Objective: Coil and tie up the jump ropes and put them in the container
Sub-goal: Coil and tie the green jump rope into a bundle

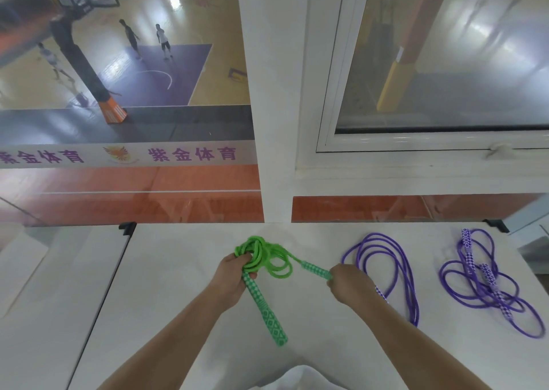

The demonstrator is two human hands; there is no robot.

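A green jump rope [267, 256] is bunched in loops above the white table [178, 285]. My left hand [231, 279] grips the coiled bundle where one green patterned handle [267, 309] hangs down toward me. My right hand [347, 282] holds the end of the other green handle [316, 270], pulled out to the right. A purple jump rope [386, 259] lies loosely looped just right of my right hand. A second purple rope [487, 282] with patterned handles lies tangled at the far right. No container is in view.
The table butts against a white pillar [276, 122] and windows overlooking a basketball court. A seam [110, 285] splits the table from another tabletop on the left. The window sill [416, 178] runs behind the purple ropes.
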